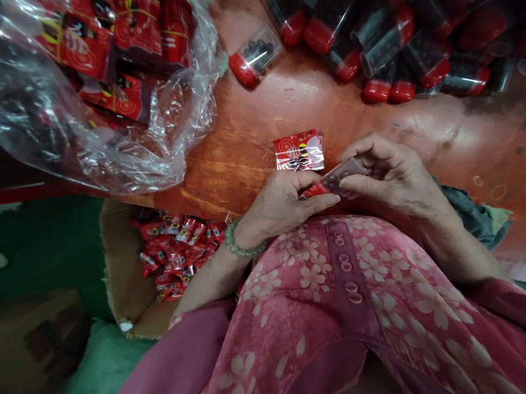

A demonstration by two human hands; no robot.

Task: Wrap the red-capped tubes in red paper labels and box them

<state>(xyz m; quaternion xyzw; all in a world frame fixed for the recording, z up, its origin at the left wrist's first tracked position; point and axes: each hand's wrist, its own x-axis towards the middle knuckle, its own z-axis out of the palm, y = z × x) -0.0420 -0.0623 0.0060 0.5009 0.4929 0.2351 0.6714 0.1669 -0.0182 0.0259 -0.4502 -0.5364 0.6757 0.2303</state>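
Between my two hands, close to my body, is a small clear plastic container with red at its left end. Whether that red is its cap or a printed wrapper I cannot tell. My left hand pinches the red end between thumb and fingers. On the clear end, the thumb and fingers of my right hand are closed. Just beyond my hands lies a small stack of red printed wrappers, flat on the reddish-brown table.
A clear plastic bag holds banded bundles of red wrappers. One red-capped container with dark balls lies apart from a pile of similar ones. Left below the table edge, a cardboard box contains many red-wrapped pieces. Dark cloth lies right.
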